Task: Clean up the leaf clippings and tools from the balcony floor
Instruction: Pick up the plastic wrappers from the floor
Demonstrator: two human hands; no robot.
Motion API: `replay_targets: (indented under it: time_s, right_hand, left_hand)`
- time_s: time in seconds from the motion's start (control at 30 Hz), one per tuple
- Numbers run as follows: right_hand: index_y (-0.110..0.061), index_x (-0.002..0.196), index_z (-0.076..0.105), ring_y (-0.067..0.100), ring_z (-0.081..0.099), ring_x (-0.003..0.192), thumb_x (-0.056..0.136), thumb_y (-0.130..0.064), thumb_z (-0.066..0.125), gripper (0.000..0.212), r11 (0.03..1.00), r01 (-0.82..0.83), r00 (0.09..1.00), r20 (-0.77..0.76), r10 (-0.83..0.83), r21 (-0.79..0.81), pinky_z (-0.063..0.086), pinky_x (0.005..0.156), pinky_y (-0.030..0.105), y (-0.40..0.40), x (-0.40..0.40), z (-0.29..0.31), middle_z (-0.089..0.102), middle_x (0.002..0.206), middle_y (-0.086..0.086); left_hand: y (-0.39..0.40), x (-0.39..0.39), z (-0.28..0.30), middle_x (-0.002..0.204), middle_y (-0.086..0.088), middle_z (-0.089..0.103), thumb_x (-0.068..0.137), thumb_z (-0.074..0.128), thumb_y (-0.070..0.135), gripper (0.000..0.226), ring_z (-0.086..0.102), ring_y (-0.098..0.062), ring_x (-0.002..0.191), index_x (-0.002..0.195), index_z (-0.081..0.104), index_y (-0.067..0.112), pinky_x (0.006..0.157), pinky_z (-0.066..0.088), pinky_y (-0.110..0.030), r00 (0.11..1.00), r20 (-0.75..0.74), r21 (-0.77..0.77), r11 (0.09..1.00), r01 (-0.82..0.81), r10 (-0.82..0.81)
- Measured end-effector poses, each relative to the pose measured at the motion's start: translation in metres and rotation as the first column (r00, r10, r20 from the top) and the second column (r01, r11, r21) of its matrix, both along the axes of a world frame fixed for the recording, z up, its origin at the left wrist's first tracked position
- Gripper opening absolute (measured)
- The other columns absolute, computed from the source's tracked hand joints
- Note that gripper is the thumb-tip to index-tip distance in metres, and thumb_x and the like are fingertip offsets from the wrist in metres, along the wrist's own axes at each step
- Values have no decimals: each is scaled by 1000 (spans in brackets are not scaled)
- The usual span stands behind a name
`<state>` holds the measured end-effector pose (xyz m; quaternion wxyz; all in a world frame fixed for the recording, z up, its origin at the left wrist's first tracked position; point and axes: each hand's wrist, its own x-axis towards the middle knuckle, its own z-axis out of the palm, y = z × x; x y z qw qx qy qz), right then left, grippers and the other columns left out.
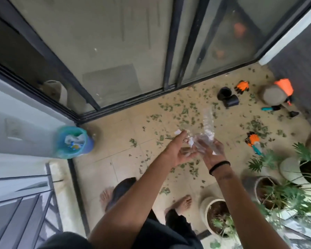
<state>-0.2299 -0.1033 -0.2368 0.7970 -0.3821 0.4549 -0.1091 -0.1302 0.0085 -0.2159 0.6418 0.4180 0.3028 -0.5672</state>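
I hold a clear plastic bag (207,133) up between both hands, my left hand (180,150) and right hand (213,151) each pinching its mouth, probably to pull it open for filling. Leaf clippings (185,112) lie scattered across the balcony floor (126,126) ahead, an orange hand tool (253,141) just right. Potted plants (269,187) crowd my right; the sliding glass door (115,51) bounds the left.
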Motion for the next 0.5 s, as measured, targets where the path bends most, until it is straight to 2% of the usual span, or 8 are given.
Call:
replay_targets:
  time_s: [0.03,0.07,0.1,0.13,0.23,0.3,0.4,0.5]
  right_hand:
    - [-6,106,61,27,74,90,94,-16,70,18,997,-59,998,-5,59,-42,62,67,30,24,10,-5,71,110,19]
    - [-4,105,59,22,74,92,74,-33,89,52,989,-124,992,-18,123,-75,61,70,27,49,24,-13,71,110,16]
    - [-5,103,61,16,75,90,56,-46,96,72,977,-187,982,-37,184,-103,60,71,25,81,42,-13,73,108,10]
    - [-6,99,63,11,75,86,50,-47,98,72,974,-204,979,-33,202,-102,60,70,23,111,59,-11,76,104,7]
    - [-14,80,77,10,74,76,66,-19,89,20,946,-286,958,-65,279,-151,59,68,24,216,127,-37,78,93,8]
    - [-11,82,78,14,74,76,76,-10,80,6,919,-364,931,-74,357,-150,59,68,29,277,170,-58,78,85,4]
    - [-5,85,72,16,70,67,88,8,68,14,808,-575,810,-233,538,-131,54,65,28,367,232,-75,75,75,3]
    - [-8,72,71,14,62,68,74,-16,82,13,562,-777,628,-423,653,-285,53,65,36,432,282,-98,72,70,3]
  left_hand:
    - [23,11,-4,103,-14,61,99,63,43,34,66,-26,76,104,59,10,90,59,-46,999,31,18,1000,21,-22]
    - [50,26,-11,95,-13,61,100,60,45,34,63,-24,74,98,59,11,94,58,-46,996,73,63,997,45,-49]
    - [78,42,-14,92,-11,61,100,57,50,38,62,-25,75,96,60,12,97,56,-45,993,101,96,994,51,-60]
    - [103,55,-17,91,-10,63,98,56,56,43,63,-25,78,96,61,13,97,56,-44,990,118,121,991,60,-75]
    - [209,112,-39,103,-7,70,80,58,80,68,68,-24,95,107,66,18,99,56,-41,975,189,187,979,84,-120]
    - [276,142,-53,108,-5,74,70,60,89,85,70,-21,103,116,69,18,100,56,-41,959,231,213,970,113,-163]
    - [370,177,-61,89,1,73,95,61,58,40,70,-11,79,102,66,19,80,59,-28,962,269,291,956,-39,-43]
    - [436,205,-84,91,-11,66,103,57,30,22,64,-7,59,103,59,8,52,51,-17,946,319,305,938,-164,62]
